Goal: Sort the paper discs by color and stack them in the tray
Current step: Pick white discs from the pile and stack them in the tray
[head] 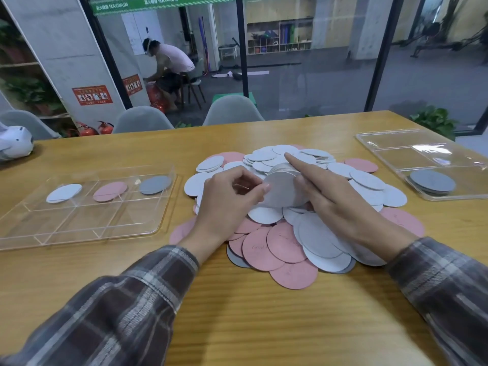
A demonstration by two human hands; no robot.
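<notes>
White paper discs, a stack (280,190) of them stood on edge, are clamped between your two hands just above the pile (285,249). Your left hand (229,204) pinches the stack's left side with curled fingers. Your right hand (335,199) grips the other side, thumb on the face, index finger laid straight along the top edge, and the remaining fingers seem tucked under.

The pile sits mid-counter (237,313): white, pink and grey discs overlapping, mostly white on top, with pink showing along the near edge.

The left tray (79,233) is clear and divided. Its back row has a white disc (64,193), a pink disc (110,191) and a grey disc (155,184), one colour per compartment. I can't tell whether each is a single disc or a thin stack. The right tray (390,143) holds a grey stack (433,182) in its nearest compartment.

Progress looks early. The colour slots are seeded, but the bulk is still unsorted on the counter. You're mid-gather on whites. That stack still has to go to the white compartment, then most of the pinks and any buried greys remain.
</notes>
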